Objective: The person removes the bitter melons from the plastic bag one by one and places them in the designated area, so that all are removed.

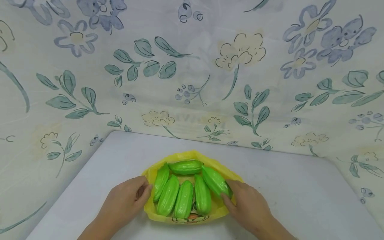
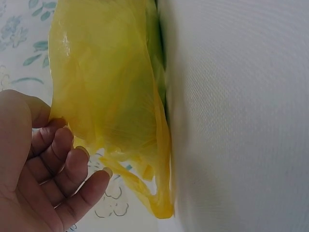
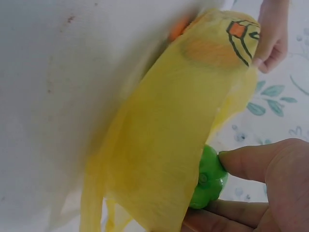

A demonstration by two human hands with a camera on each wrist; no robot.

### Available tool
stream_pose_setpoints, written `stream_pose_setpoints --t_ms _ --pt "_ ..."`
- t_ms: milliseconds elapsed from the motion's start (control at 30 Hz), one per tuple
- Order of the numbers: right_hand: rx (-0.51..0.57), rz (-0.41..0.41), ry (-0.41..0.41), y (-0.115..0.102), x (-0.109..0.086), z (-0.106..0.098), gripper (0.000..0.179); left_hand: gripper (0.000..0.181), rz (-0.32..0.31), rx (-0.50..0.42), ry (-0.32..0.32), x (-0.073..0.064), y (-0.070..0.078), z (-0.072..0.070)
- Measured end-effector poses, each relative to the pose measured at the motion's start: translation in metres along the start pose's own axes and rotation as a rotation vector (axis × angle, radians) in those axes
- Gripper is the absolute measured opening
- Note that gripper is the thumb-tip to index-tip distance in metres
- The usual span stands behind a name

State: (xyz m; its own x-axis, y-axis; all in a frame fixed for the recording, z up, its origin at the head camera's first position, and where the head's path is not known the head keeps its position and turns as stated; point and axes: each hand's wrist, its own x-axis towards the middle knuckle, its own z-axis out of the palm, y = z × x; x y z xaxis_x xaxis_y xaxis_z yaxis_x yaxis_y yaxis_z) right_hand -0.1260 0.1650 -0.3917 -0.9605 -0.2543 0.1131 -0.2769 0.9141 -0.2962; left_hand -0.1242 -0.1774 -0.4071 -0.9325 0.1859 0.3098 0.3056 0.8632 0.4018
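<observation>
Bag: I have a thin yellow plastic bag (image 1: 220,212) spread wide on a smooth white table (image 1: 285,186), its mouth facing up; a printed orange-and-black motif (image 1: 192,218) shows along the near side.
Gourd in hand: a glossy bright-green, elongated, ridged gourd (image 1: 215,181) slants at the right side of the bag; my right-wrist feed shows its rounded end just above the bag's edge.
Right hand (image 1: 249,205): I see the thumb on one side of that gourd and fingers on the other, gripping its outer end.
Left hand (image 1: 127,196): I read thumb and index finger pinching the bag's edge at the left, the remaining fingers loosely curled.
Other gourds: five more of the same kind lie inside, one crosswise at the back (image 1: 186,167), one along the left wall (image 1: 161,181), three in the front row (image 1: 184,200).
Bag strip: my left-wrist feed shows a crumpled yellow strip (image 2: 163,210) of the bag beyond the fingertips.
Backdrop: pale floral fabric (image 1: 204,50) rises behind the table.
</observation>
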Motion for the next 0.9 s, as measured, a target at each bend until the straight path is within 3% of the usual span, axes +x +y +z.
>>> stream_pose_setpoints --t_ms 500,900 --pt "0.08 0.034 -0.042 -0.001 0.0 -0.009 0.048 0.03 -0.013 -0.029 -0.011 0.001 -0.002 -0.001" --pt "0.096 0.031 -0.025 -0.001 -0.002 -0.012 0.047 0.031 -0.03 -0.022 -0.033 0.001 -0.001 -0.001"
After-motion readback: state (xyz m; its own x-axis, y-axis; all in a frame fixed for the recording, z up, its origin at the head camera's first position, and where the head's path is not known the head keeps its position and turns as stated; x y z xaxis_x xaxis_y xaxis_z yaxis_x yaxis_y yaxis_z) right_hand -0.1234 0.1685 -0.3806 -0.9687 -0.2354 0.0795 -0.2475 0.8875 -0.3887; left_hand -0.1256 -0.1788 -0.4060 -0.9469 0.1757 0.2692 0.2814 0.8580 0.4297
